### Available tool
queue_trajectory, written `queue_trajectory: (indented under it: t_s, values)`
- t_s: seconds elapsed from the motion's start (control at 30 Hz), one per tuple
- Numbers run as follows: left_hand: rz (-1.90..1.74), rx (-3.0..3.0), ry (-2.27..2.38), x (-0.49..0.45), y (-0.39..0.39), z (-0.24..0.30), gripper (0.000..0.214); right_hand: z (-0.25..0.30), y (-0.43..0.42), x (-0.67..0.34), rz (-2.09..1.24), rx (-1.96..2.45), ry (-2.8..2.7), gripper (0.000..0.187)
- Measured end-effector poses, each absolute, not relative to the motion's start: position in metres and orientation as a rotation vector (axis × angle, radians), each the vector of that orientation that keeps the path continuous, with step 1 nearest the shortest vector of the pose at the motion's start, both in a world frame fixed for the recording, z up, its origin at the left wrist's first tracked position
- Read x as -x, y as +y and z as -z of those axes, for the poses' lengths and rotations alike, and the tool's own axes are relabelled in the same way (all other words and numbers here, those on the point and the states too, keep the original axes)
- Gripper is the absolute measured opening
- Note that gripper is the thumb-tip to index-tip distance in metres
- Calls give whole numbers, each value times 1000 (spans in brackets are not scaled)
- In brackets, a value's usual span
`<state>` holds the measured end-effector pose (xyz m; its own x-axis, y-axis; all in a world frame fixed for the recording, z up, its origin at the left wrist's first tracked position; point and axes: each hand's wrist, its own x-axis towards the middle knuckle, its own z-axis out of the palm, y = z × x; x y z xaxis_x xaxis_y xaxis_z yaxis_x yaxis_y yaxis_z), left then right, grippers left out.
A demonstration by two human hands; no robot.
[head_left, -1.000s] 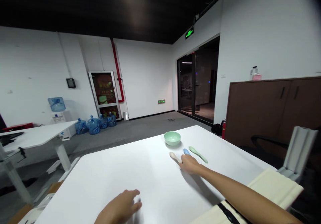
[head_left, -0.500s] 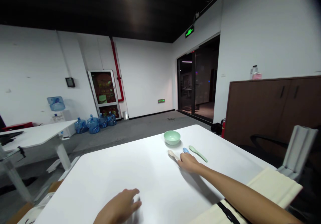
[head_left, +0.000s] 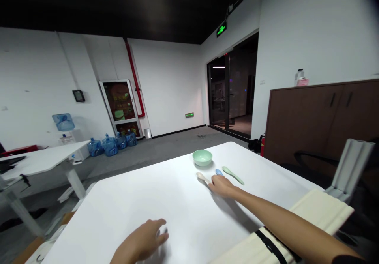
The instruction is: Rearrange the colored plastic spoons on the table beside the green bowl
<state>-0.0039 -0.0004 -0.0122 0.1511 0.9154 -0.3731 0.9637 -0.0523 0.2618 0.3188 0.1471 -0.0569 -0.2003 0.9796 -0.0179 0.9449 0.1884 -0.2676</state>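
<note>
My right hand [head_left: 222, 186] reaches across the white table [head_left: 166, 193] with its fingers closed on the handle of a beige spoon [head_left: 202, 177], whose bowl end points away to the left. A blue spoon [head_left: 218, 172] pokes out just beyond my knuckles, its handle hidden by the hand. To the right lies a light green spoon [head_left: 233, 175], apart from my fingers. Behind the spoons stands a light green bowl [head_left: 202, 158], upright. My left hand [head_left: 145, 238] is open low over the near side of the table, thumb and fingers apart, holding nothing.
Cream folded cloth-like pieces [head_left: 321, 208] with a black strap [head_left: 271, 245] lie at the near right, under my right forearm. A grey metal profile [head_left: 351, 169] rises beyond the right edge. A second desk [head_left: 56, 155] and blue water bottles [head_left: 110, 145] are at the left.
The view has tilted down slightly, so the scene shifts a little. Both hands keep nearly the same places; the bowl and spoons show no clear movement on the table.
</note>
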Motion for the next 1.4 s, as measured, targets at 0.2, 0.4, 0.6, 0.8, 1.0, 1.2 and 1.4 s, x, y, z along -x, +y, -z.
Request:
queue_trajectory:
  t_s: [0.2,0.4,0.6,0.8,1.0,1.2,1.4]
  values:
    - [141,-1986,1776,5,-1,10,54,55,147,-318,-340,1798,-2307,38]
    - [151,-1977,1802,0,-4,4,53,43,153,-321,-276,1727,-2271,36]
    - [140,-1985,1818,-1,-6,3,52,27,175,-330,-217,1789,-2232,33]
    - [111,-1982,1826,3,-5,6,53,10,201,-331,-144,1896,-2180,35]
    - [106,-1973,1830,6,-4,9,51,6,223,-321,-96,1989,-2117,33]
    - [115,-1963,1843,7,-3,8,54,13,244,-311,-72,2013,-2058,33]
    - [112,-1983,1840,4,-3,2,51,24,264,-304,-71,2030,-2018,35]
